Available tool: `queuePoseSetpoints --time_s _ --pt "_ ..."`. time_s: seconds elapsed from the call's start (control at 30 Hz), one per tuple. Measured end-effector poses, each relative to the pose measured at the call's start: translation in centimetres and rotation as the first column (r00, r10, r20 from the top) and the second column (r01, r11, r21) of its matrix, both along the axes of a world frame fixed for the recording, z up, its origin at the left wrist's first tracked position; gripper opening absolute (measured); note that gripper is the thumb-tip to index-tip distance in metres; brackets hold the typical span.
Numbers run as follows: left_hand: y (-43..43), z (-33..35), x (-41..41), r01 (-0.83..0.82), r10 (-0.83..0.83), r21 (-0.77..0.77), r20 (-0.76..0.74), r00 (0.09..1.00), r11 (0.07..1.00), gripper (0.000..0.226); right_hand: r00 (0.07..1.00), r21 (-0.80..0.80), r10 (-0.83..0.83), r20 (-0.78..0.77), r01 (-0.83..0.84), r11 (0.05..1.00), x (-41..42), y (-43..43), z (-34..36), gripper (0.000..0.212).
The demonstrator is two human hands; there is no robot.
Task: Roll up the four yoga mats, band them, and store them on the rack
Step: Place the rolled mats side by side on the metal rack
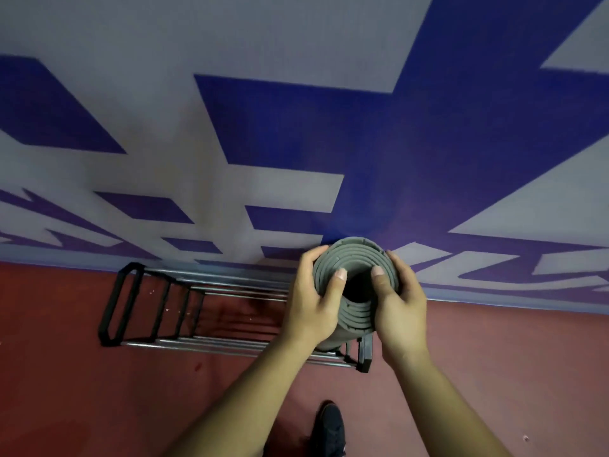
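The rolled mat (350, 256) stands upright at the right end of the rack (122, 301). The left hand (313, 301) and right hand (400, 308) clasp its top, thumbs on the spiral. No band shows, and no other mat is in view. This is probably the first mat stored, with three left.

Grey mat (354, 258), blue-patterned wall (296, 127)

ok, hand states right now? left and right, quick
Left hand: closed around the rolled grey mat, thumb on its end.
Right hand: gripping the same mat from the other side, thumb on its end.
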State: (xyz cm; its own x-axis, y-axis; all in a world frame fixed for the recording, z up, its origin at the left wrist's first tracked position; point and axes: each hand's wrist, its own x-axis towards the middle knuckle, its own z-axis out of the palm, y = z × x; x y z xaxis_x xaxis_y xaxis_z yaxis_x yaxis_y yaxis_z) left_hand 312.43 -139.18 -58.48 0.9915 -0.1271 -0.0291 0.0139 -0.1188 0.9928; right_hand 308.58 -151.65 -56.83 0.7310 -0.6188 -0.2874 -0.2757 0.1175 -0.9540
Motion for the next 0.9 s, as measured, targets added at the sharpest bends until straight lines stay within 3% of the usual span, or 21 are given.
queuePoseSetpoints --time_s 0.23,0.63,0.77,0.9 --pt "0.3 0.4 -0.6 -0.033 0.034 -0.017 0.062 0.997 0.999 0.045 0.998 0.017 0.045 0.036 -0.046 0.999 -0.6 -0.2 0.1 0.028" --pt "0.1 -7.2 -2.0 -0.003 0.007 0.055 -0.064 0.998 0.998 0.045 0.995 -0.073 0.092 -0.037 -0.094 0.993 -1.7 -0.4 -6.8 0.03" --pt "-0.7 -11.0 -2.5 0.024 -0.013 0.086 -0.129 0.992 0.996 0.044 0.979 -0.175 0.116 -0.168 -0.146 0.974 -2.2 -0.8 -10.1 0.035" --pt "-0.7 -14.5 -2.9 0.078 -0.052 0.143 -0.176 0.983 0.987 0.046 0.908 -0.306 0.096 -0.409 -0.235 0.923 -1.8 -0.8 -12.6 0.037"
